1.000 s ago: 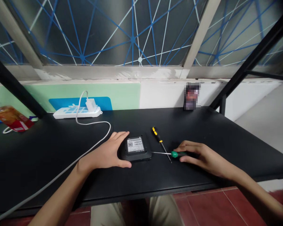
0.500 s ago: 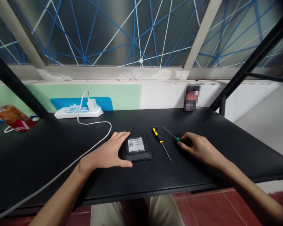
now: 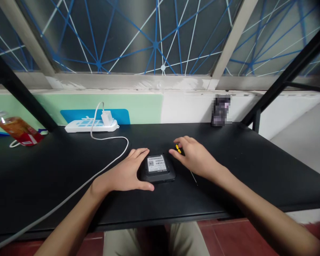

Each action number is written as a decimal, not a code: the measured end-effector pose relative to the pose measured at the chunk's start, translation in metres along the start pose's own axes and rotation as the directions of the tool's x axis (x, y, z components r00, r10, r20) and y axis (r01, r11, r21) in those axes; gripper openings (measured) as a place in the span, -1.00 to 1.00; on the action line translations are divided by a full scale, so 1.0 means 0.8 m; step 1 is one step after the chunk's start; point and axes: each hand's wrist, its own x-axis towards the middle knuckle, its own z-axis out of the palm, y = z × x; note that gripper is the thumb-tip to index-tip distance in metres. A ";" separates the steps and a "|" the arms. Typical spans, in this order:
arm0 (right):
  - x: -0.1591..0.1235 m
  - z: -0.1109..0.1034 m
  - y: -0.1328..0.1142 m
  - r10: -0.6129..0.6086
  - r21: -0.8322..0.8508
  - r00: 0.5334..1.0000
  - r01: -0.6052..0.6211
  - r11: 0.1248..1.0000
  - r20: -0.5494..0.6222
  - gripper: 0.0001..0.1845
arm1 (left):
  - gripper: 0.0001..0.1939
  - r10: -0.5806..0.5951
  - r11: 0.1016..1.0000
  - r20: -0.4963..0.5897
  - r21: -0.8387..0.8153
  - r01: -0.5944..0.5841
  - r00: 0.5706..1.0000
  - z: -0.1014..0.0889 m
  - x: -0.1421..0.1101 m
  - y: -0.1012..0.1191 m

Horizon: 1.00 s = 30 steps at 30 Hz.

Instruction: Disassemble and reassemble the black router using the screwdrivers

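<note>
A black, square-cornered electronic device (image 3: 156, 164) lies flat on the black desk, a white printed label with a square code facing up. My left hand (image 3: 128, 170) rests at its left side, thumb and fingers spread around the near and far edges. Over the black-and-yellow screwdriver (image 3: 178, 148) is my right hand (image 3: 196, 154), its thumb and fingers apart on either side of the handle. The screwdriver's thin shaft shows below the hand, pointing toward the near edge. The green-handled screwdriver is out of sight; my right hand may cover it.
A white power strip (image 3: 74, 127) with a plugged-in charger (image 3: 106, 118) stands at the back left. Its white cable (image 3: 106, 164) runs across the desk's left side. A drink bottle (image 3: 20, 131) leans at far left. A blurred-out phone-like object (image 3: 220, 111) stands against the wall.
My right hand has moved left from the green-handled screwdriver to the black-and-yellow one. The green handle has gone from view. My left hand stays beside the device; the whole view has shifted slightly.
</note>
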 end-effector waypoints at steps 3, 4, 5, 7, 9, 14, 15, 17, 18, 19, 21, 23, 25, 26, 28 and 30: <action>0.013 0.008 -0.029 0.027 0.051 0.988 -0.035 0.998 0.149 -0.57 | 0.14 0.024 1.000 -0.026 0.014 -0.024 0.999 0.003 0.001 -0.001; 0.015 0.011 -0.033 0.039 0.058 0.983 -0.051 0.997 0.179 -0.57 | 0.13 0.027 0.999 -0.030 0.020 -0.027 0.999 0.004 0.001 0.000; 0.018 0.014 -0.036 0.051 0.062 0.979 -0.065 0.996 0.196 -0.58 | 0.13 0.030 0.999 -0.033 0.026 -0.029 0.999 0.004 0.001 0.000; 0.020 0.020 -0.038 0.063 0.069 0.977 -0.078 0.995 0.203 -0.59 | 0.12 0.031 0.999 -0.036 0.035 -0.030 0.999 0.003 0.002 0.001; 0.021 0.024 -0.037 0.069 0.077 0.978 -0.085 0.993 0.195 -0.60 | 0.11 0.031 0.999 -0.039 0.037 -0.029 0.999 0.003 0.002 0.001; 0.018 0.027 -0.037 0.094 0.097 0.981 -0.112 0.989 0.169 -0.60 | 0.11 0.022 0.999 -0.039 0.034 -0.021 0.999 0.002 0.002 0.003; 0.018 0.028 -0.037 0.099 0.098 0.982 -0.116 0.988 0.164 -0.59 | 0.10 0.021 0.999 -0.042 0.032 -0.020 0.999 0.002 0.002 0.003; 0.017 0.029 -0.037 0.108 0.099 0.982 -0.125 0.987 0.156 -0.59 | 0.07 0.021 0.999 -0.048 0.030 -0.020 0.999 0.002 0.003 0.004; 0.018 0.029 -0.038 0.114 0.100 0.981 -0.130 0.986 0.154 -0.59 | 0.06 0.022 0.999 -0.049 0.030 -0.020 0.999 0.002 0.003 0.005; 0.018 0.029 -0.038 0.119 0.100 0.981 -0.136 0.986 0.153 -0.60 | 0.06 0.020 0.999 -0.049 0.030 -0.019 0.999 0.002 0.003 0.005; 0.019 0.029 -0.040 0.127 0.104 0.980 -0.144 0.984 0.152 -0.61 | 0.06 0.014 0.999 -0.047 0.032 -0.012 0.999 0.002 0.003 0.006; 0.020 0.026 -0.041 0.128 0.111 0.980 -0.146 0.983 0.152 -0.62 | 0.07 0.005 1.000 -0.040 0.031 -0.004 0.999 0.001 0.004 0.007; 0.017 0.021 -0.039 0.116 0.136 0.981 -0.138 0.981 0.158 -0.64 | 0.06 -0.001 1.000 -0.034 0.026 0.002 0.999 0.001 0.004 0.008; 0.013 0.017 -0.036 0.107 0.148 0.982 -0.130 0.980 0.157 -0.65 | 0.06 -0.002 1.000 -0.033 0.023 0.002 0.999 0.000 0.004 0.008; -0.001 0.008 -0.025 0.099 0.145 0.988 -0.117 0.983 0.122 -0.67 | 0.07 0.001 1.000 -0.036 0.017 -0.001 0.999 0.000 0.004 0.009; -0.022 -0.001 -0.006 0.104 -0.018 0.995 -0.104 0.994 0.008 -0.67 | 0.09 0.006 1.000 -0.039 0.010 -0.006 0.999 -0.001 0.004 0.009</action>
